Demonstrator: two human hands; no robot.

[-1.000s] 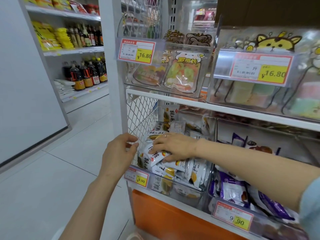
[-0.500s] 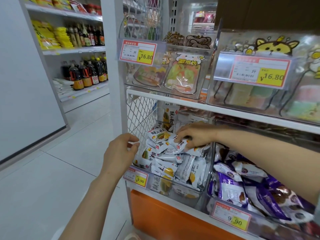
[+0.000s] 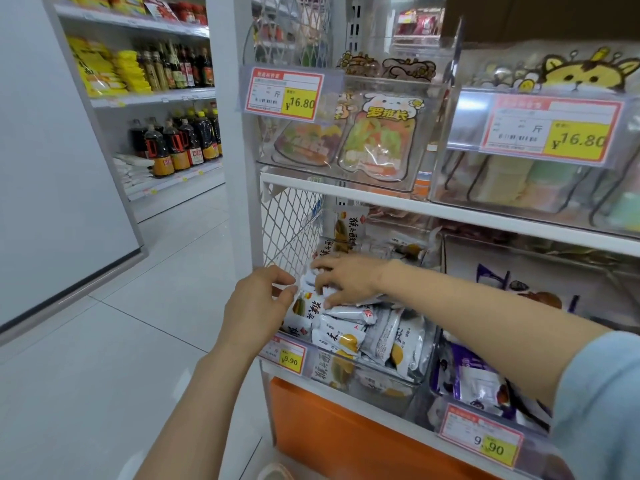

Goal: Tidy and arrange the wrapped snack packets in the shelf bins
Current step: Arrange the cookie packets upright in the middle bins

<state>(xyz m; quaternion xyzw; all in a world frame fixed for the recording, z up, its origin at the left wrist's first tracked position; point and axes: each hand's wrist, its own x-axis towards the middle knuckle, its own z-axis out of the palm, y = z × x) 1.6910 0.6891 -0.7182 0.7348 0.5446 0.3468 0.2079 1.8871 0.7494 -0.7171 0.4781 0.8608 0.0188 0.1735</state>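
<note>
A clear plastic bin [image 3: 391, 384] on the lower shelf holds several white snack packets [image 3: 341, 336] with black lettering and orange pictures. My right hand [image 3: 346, 280] reaches into the bin from the right, fingers curled round a packet at the top left of the pile. At the bin's left end my left hand [image 3: 258, 306] pinches the edge of a white packet. More white packets [image 3: 348, 228] stand upright at the back of the bin. The neighbouring bin to the right holds purple packets [image 3: 479, 379].
A white mesh panel [image 3: 291, 223] closes the shelf's left side. Clear bins [image 3: 346, 140] of sweets fill the shelf above, with yellow price tags [image 3: 285, 93]. An orange base panel [image 3: 346, 434] runs below. A tiled aisle [image 3: 104, 358] and sauce bottles [image 3: 176, 147] lie to the left.
My right hand moved from the back middle of the bin forward and left onto the packets beside my left hand. My left hand stayed at the bin's left end.
</note>
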